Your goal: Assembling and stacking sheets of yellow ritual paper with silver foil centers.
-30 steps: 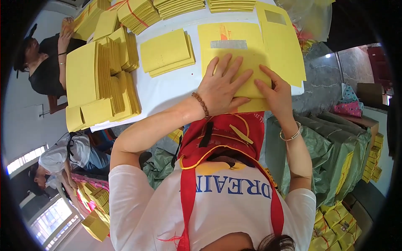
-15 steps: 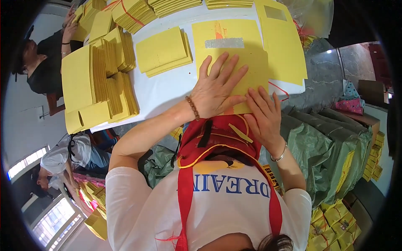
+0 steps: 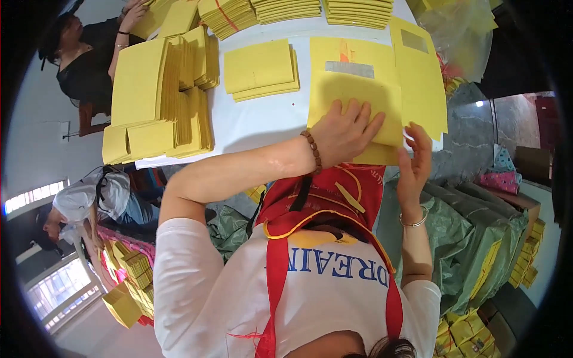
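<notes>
A yellow paper sheet [image 3: 334, 89] lies in front of me at the table's near edge, over a larger yellow piece [image 3: 376, 51] that carries a grey strip [image 3: 349, 69] and orange smears. My left hand [image 3: 348, 132], with a beaded bracelet at the wrist, rests on the sheet, palm down, fingers apart and slightly bent. My right hand [image 3: 415, 167], wearing a metal bangle, is held just off the sheet's right side, fingers loosely curled with a gap to the thumb and nothing visible between them. Below my left hand another yellow edge [image 3: 382, 156] shows at the table's front.
Folded yellow pieces [image 3: 259, 68] lie left of the sheet. Tall yellow stacks [image 3: 140, 83] fill the table's left end, more bundles [image 3: 286, 9] line the back. Long yellow sheets [image 3: 421, 83] lie right. Green-wrapped bales [image 3: 471, 227] stand at right; two other people are at left.
My left hand has slid toward me and right across the sheet, its fingers more bent. My right hand has come off the paper to its right side. The whole view has shifted slightly.
</notes>
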`<state>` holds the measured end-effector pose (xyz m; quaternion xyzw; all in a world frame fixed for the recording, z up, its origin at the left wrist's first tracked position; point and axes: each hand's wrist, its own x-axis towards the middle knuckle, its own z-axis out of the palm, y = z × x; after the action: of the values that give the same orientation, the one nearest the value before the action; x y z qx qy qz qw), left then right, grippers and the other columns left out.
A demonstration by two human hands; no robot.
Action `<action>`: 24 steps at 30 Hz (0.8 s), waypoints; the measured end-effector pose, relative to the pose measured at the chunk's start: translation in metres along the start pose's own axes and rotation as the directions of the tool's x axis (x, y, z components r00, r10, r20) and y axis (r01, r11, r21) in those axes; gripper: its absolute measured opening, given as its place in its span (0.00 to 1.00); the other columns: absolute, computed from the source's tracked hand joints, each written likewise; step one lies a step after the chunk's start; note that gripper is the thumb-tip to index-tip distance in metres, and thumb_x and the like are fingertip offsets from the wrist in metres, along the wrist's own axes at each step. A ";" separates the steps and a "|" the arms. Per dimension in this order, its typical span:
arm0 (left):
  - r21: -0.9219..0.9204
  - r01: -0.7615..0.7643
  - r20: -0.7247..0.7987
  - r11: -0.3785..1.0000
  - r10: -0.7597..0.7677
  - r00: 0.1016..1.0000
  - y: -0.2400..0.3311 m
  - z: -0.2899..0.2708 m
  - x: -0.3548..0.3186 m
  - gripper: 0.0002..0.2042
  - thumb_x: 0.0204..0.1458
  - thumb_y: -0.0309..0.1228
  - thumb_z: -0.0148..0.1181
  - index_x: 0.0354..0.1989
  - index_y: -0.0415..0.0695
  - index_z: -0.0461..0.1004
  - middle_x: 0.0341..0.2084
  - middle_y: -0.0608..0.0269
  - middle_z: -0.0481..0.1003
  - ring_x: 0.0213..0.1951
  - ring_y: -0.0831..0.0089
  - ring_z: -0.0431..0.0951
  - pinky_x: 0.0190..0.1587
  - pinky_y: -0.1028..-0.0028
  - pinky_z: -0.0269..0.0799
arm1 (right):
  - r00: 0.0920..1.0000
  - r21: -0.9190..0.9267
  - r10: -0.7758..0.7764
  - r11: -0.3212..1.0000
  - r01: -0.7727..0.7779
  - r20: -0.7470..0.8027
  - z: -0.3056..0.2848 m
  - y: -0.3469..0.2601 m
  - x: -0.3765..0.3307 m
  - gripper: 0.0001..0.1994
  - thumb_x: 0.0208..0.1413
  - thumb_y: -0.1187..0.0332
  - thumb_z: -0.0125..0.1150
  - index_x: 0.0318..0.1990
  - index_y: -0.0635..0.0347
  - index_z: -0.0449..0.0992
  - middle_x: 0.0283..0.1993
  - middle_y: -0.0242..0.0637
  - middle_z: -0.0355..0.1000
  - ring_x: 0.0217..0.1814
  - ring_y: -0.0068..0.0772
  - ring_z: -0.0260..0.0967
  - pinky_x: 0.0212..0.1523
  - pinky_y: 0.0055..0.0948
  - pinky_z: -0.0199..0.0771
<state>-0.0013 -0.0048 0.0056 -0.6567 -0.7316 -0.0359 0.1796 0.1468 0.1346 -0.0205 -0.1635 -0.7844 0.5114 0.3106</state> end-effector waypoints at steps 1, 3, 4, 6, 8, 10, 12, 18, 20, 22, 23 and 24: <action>-0.124 0.027 0.030 0.992 -0.023 0.999 -0.005 -0.002 0.000 0.26 0.42 0.33 0.55 0.55 0.41 0.66 0.47 0.53 0.69 0.45 0.59 0.71 0.42 0.65 0.68 | 0.998 0.006 -0.038 0.999 0.038 -0.042 0.002 0.001 -0.001 0.24 0.51 0.74 0.55 0.58 0.61 0.62 0.57 0.38 0.61 0.58 0.34 0.59 0.56 0.31 0.58; -0.242 0.059 0.063 0.969 -0.045 0.997 -0.015 -0.009 -0.002 0.26 0.42 0.30 0.54 0.54 0.40 0.66 0.47 0.53 0.70 0.45 0.61 0.72 0.42 0.67 0.68 | 0.995 0.045 -0.083 0.995 0.085 -0.047 0.005 -0.001 -0.004 0.25 0.50 0.73 0.56 0.58 0.61 0.62 0.58 0.39 0.60 0.58 0.35 0.59 0.56 0.31 0.58; -0.269 0.072 -0.067 0.960 -0.093 0.993 -0.023 -0.016 -0.005 0.25 0.41 0.27 0.54 0.53 0.39 0.67 0.47 0.54 0.71 0.47 0.62 0.72 0.43 0.68 0.69 | 0.991 0.077 -0.120 0.989 0.124 -0.058 0.005 -0.002 -0.006 0.25 0.50 0.72 0.56 0.58 0.62 0.61 0.59 0.39 0.59 0.58 0.35 0.60 0.57 0.32 0.57; -0.297 0.083 -0.189 0.951 -0.143 0.972 -0.042 -0.029 -0.014 0.25 0.40 0.25 0.53 0.52 0.38 0.67 0.47 0.54 0.72 0.48 0.63 0.72 0.43 0.68 0.69 | 0.992 0.118 -0.125 0.985 0.126 -0.009 0.005 0.002 -0.010 0.26 0.49 0.71 0.57 0.58 0.62 0.62 0.58 0.39 0.60 0.57 0.35 0.60 0.57 0.33 0.57; -0.191 0.162 -0.380 0.968 -0.225 0.897 -0.067 -0.038 -0.027 0.26 0.39 0.23 0.54 0.52 0.39 0.67 0.46 0.55 0.73 0.49 0.63 0.73 0.45 0.68 0.68 | 0.991 0.157 -0.131 0.980 0.124 0.040 0.002 0.005 -0.013 0.26 0.49 0.70 0.57 0.57 0.63 0.62 0.57 0.39 0.61 0.57 0.35 0.60 0.58 0.35 0.56; -0.065 0.264 -0.301 0.962 -0.271 0.914 -0.096 -0.029 -0.042 0.27 0.38 0.21 0.54 0.53 0.42 0.67 0.48 0.58 0.72 0.49 0.62 0.72 0.47 0.67 0.67 | 0.982 -0.019 -0.038 0.999 0.042 0.184 -0.001 0.008 -0.014 0.24 0.47 0.68 0.59 0.53 0.63 0.66 0.54 0.41 0.65 0.56 0.39 0.61 0.59 0.37 0.56; -0.048 0.326 -0.265 0.944 -0.327 0.907 -0.129 0.013 -0.066 0.28 0.38 0.20 0.54 0.54 0.45 0.66 0.48 0.60 0.72 0.50 0.62 0.72 0.49 0.66 0.66 | 0.968 -0.078 -0.099 0.990 0.120 0.232 -0.001 0.006 -0.009 0.22 0.45 0.69 0.60 0.50 0.63 0.68 0.52 0.41 0.66 0.56 0.41 0.61 0.58 0.38 0.57; -0.093 0.396 -0.019 0.914 -0.399 0.917 -0.144 0.107 -0.116 0.27 0.41 0.22 0.56 0.55 0.48 0.66 0.50 0.58 0.70 0.52 0.60 0.69 0.53 0.64 0.64 | 0.941 -0.187 -0.137 0.962 0.201 0.310 0.002 -0.002 -0.007 0.15 0.42 0.72 0.63 0.42 0.62 0.74 0.48 0.39 0.69 0.56 0.44 0.60 0.57 0.39 0.58; -0.102 0.415 -0.020 0.904 -0.419 0.908 -0.142 0.109 -0.115 0.27 0.41 0.22 0.55 0.55 0.48 0.66 0.52 0.58 0.69 0.53 0.60 0.68 0.54 0.63 0.63 | 0.949 -0.205 -0.118 0.961 0.183 0.294 0.005 0.001 -0.009 0.15 0.42 0.74 0.63 0.41 0.61 0.74 0.48 0.37 0.69 0.56 0.43 0.60 0.57 0.38 0.58; -0.157 0.414 0.025 0.897 -0.416 0.909 -0.145 0.107 -0.114 0.26 0.42 0.22 0.55 0.54 0.48 0.66 0.52 0.58 0.69 0.53 0.60 0.68 0.54 0.63 0.62 | 0.951 -0.244 -0.168 0.941 0.233 0.261 0.009 0.004 -0.010 0.14 0.43 0.74 0.63 0.40 0.61 0.74 0.47 0.37 0.69 0.56 0.43 0.60 0.56 0.38 0.58; -0.157 0.417 0.029 0.895 -0.418 0.908 -0.147 0.104 -0.113 0.26 0.42 0.22 0.55 0.54 0.48 0.66 0.52 0.58 0.69 0.53 0.60 0.68 0.54 0.63 0.62 | 0.950 -0.242 -0.165 0.943 0.231 0.264 0.009 0.005 -0.011 0.14 0.43 0.74 0.63 0.40 0.61 0.74 0.47 0.37 0.69 0.56 0.43 0.60 0.56 0.38 0.58; -0.189 0.415 0.033 0.890 -0.417 0.908 -0.148 0.102 -0.112 0.25 0.42 0.22 0.55 0.54 0.48 0.66 0.52 0.57 0.69 0.54 0.59 0.67 0.55 0.62 0.62 | 0.951 -0.262 -0.168 0.936 0.237 0.260 0.009 0.006 -0.011 0.14 0.43 0.74 0.63 0.40 0.60 0.74 0.46 0.36 0.69 0.56 0.43 0.60 0.56 0.38 0.58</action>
<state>-0.1597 -0.1013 -0.0972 -0.4988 -0.8475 -0.1468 0.1068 0.1490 0.1243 -0.0319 -0.0638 -0.8945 0.3717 0.2400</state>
